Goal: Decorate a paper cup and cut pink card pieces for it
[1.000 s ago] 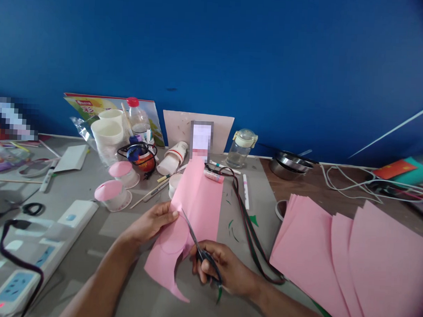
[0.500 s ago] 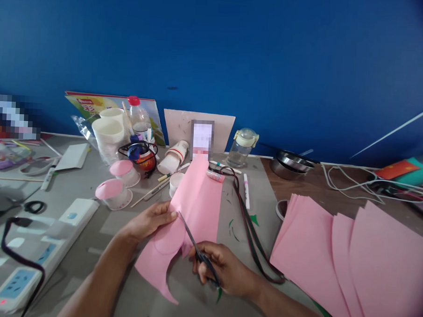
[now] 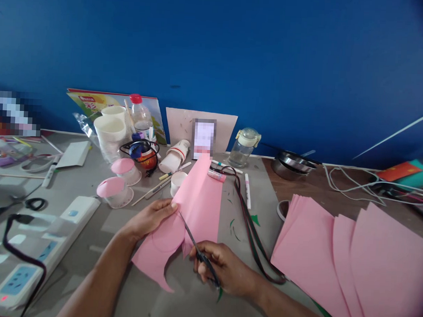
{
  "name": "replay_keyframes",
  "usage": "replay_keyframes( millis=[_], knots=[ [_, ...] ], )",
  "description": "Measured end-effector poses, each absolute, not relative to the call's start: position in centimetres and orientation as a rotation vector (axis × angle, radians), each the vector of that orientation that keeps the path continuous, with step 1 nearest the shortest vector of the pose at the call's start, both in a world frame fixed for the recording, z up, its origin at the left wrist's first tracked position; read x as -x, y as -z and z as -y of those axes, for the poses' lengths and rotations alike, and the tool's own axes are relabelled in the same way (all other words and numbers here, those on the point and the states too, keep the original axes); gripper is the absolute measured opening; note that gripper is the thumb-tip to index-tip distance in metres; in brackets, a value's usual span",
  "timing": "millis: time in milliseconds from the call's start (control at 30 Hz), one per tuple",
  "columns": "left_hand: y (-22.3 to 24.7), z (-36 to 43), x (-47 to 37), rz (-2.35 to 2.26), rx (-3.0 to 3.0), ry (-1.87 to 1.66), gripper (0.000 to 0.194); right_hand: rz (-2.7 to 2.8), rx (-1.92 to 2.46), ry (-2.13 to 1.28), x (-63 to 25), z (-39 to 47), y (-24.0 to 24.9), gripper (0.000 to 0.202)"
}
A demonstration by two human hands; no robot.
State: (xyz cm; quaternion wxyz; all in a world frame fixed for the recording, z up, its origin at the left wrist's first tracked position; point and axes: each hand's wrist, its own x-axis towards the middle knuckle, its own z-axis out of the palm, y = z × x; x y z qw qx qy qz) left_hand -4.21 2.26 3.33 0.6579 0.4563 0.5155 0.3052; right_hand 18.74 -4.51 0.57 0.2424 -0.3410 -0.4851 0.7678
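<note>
A sheet of pink paper point(image 3: 200, 209) is pinched in my left hand point(image 3: 154, 217), the thumb on top near its left edge. A faint round outline is drawn on the sheet's lower part, and a curved cut separates a flap that hangs toward me. My right hand point(image 3: 219, 266) grips black-handled scissors point(image 3: 190, 232). Their blades lie at the cut, pointing up and left toward my left thumb, and look nearly closed. Two paper cups topped with pink paper, the nearer cup point(image 3: 117, 194) and the farther cup point(image 3: 128, 171), stand left of the sheet.
Pink sheets point(image 3: 309, 247) are stacked at the right. A dark strap point(image 3: 247, 221) and a marker point(image 3: 247, 190) lie beside the work. Behind stand a lidded glass jar point(image 3: 244, 148) and stacked paper cups point(image 3: 110, 133). A white power strip point(image 3: 46, 254) lies at the left.
My left hand has shifted slightly up the sheet's edge, and the hanging flap has swung a little up and left. The scissors stay almost in place.
</note>
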Motion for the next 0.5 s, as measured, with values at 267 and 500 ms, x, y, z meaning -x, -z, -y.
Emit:
replay_keyframes(
  millis=[267,500],
  knots=[
    [-3.2,-2.5,4.1,-1.245,-1.188,-0.693,0.034,1.432,0.912,-2.058,-19.0,4.6,-0.2,0.021],
    [-3.3,-2.4,4.5,-1.222,-1.306,-0.722,0.036,1.671,0.974,-1.924,-19.5,4.4,-1.3,0.015]
  ],
)
